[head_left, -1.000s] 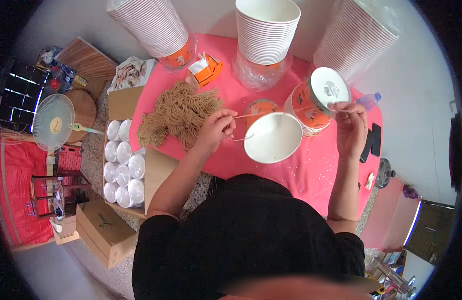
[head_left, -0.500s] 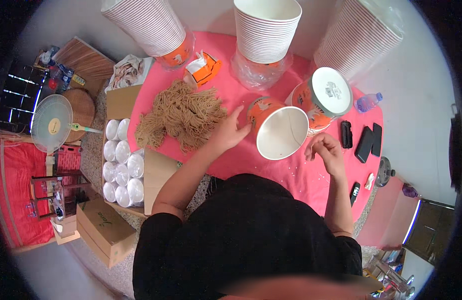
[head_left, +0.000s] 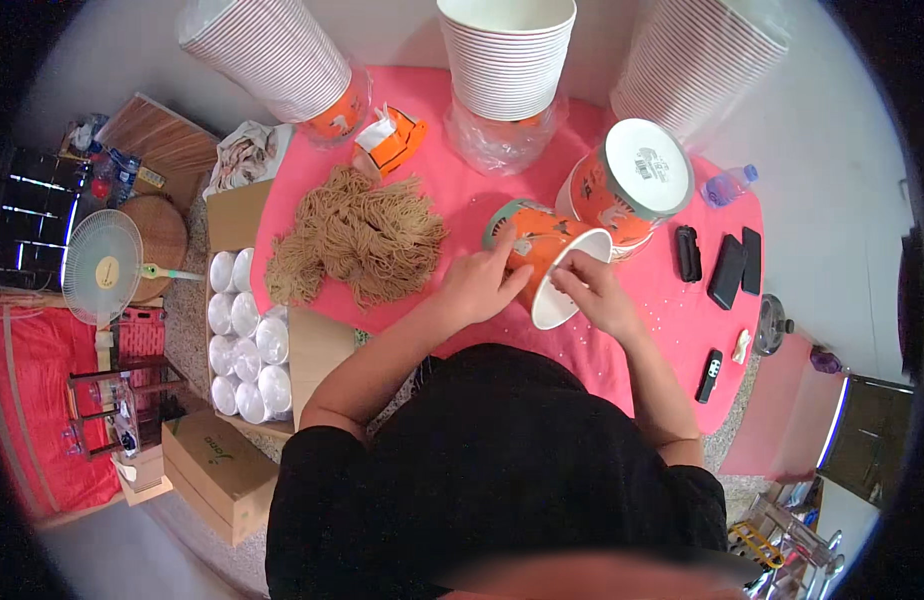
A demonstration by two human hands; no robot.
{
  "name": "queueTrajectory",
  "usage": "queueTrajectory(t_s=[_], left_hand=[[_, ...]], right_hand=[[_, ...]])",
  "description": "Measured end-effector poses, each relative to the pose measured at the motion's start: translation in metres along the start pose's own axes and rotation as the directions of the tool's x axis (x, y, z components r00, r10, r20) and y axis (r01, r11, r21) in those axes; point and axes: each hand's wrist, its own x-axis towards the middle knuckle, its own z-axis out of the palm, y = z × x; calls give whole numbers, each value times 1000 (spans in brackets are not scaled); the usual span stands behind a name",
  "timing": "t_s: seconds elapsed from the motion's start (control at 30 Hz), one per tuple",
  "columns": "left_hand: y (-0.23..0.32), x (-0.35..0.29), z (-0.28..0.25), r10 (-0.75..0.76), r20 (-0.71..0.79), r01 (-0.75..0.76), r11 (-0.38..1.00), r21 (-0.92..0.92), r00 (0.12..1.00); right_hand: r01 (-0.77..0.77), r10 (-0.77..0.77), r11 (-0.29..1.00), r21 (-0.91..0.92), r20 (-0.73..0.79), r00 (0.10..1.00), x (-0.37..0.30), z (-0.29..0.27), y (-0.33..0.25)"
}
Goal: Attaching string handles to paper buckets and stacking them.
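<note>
An orange printed paper bucket (head_left: pixel 534 238) lies tilted on the pink-covered table, its white mouth toward me. My left hand (head_left: pixel 482 284) grips its left side, forefinger along the wall and thumb near the base of the rim. At the mouth, my right hand (head_left: pixel 594 290) has its fingertips pinched together just inside the white rim; what they hold is hidden. A thin strand crosses the outer wall near the rim. Left of the bucket lies a heap of tan cords (head_left: pixel 367 235). Behind it stands an upturned bucket (head_left: pixel 647 165) with a white base, stacked on others.
Tall nested bucket stacks (head_left: pixel 507 60) line the wall. An orange-and-white packet (head_left: pixel 392 138), water bottle (head_left: pixel 729 186), black case (head_left: pixel 688 253) and dark phones (head_left: pixel 727 272) are on the table. At left are a carton of white-wrapped cylinders (head_left: pixel 246 345) and a fan (head_left: pixel 102 262).
The bucket has turned so more of its orange side shows and less of its inside. My left hand has moved right onto it; my right hand has moved left to its rim.
</note>
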Motion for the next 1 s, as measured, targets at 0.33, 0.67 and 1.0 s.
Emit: queueTrajectory(t_s=[0.33,0.67,1.0], left_hand=[[-42,-22,17,-246,170,299,806,-511,954],[-56,-20,0,-112,-122,27,837,-547,986],[-59,-29,-41,230,439,465,-74,-882,869]], right_hand=[[286,-164,871,-399,313,936,12,47,-8],[158,-174,848,-506,17,985,-6,-8,-31],[-121,-392,304,-945,-241,888,-40,-60,-32]])
